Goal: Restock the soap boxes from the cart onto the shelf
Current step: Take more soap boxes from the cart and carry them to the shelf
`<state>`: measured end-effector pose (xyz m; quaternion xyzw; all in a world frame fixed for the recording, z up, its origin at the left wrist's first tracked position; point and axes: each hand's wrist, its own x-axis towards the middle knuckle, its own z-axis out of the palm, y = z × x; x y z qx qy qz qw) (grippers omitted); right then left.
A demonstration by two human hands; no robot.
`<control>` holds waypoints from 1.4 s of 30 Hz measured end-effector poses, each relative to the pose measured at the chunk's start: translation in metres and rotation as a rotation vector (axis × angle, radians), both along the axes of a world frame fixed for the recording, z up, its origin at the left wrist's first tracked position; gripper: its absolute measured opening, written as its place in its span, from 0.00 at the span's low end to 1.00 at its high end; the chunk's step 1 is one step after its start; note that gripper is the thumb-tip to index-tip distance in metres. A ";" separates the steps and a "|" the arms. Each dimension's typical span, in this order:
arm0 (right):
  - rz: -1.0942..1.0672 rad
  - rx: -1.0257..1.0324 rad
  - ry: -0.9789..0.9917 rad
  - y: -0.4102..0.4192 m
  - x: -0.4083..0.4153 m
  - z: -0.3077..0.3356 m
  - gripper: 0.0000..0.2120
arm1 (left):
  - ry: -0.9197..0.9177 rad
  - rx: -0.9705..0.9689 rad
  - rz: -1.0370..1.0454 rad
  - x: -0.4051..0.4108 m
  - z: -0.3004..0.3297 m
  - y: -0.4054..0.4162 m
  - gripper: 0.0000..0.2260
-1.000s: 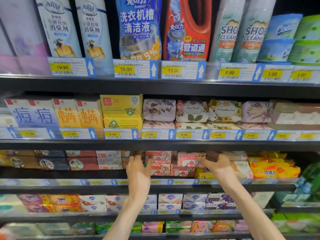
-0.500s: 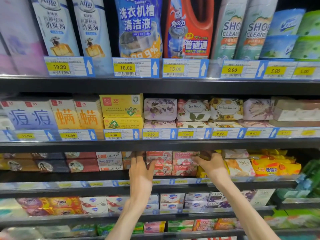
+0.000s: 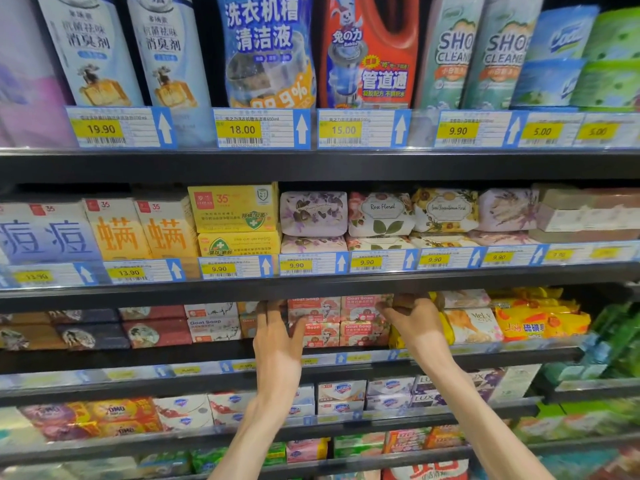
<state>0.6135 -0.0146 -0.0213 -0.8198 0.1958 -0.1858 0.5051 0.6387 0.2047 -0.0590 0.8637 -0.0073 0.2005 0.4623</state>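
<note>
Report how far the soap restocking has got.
Done: pink Goat Soap boxes already sit stacked two high on the shelf. In hand: the right hand grips a brown box beside that stack; the left hand rests flat against it. Left: unclear, since the cart is out of view.

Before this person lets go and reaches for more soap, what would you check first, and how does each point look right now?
1. Left hand steadies the pink Goat Soap boxes: ok, fingers straight against their left side.
2. Right hand has a firm hold on the brown box: ok, fingers curled round it.
3. Brown box fully seated on the stack: cannot tell, the shelf edge above hides it.
4. Pink stack straight: ok.
5. Cart within reach: cannot tell, out of view.
</note>
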 end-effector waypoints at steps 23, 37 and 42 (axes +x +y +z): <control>0.316 -0.430 -0.196 0.024 -0.058 -0.009 0.11 | -0.154 0.190 0.037 -0.062 0.004 0.049 0.16; 1.234 -0.780 -0.380 0.251 -0.116 -0.018 0.30 | 0.100 0.590 0.528 -0.290 -0.015 0.240 0.27; 1.527 -0.703 -0.491 0.382 -0.166 -0.013 0.31 | 0.210 0.591 0.787 -0.395 -0.010 0.321 0.28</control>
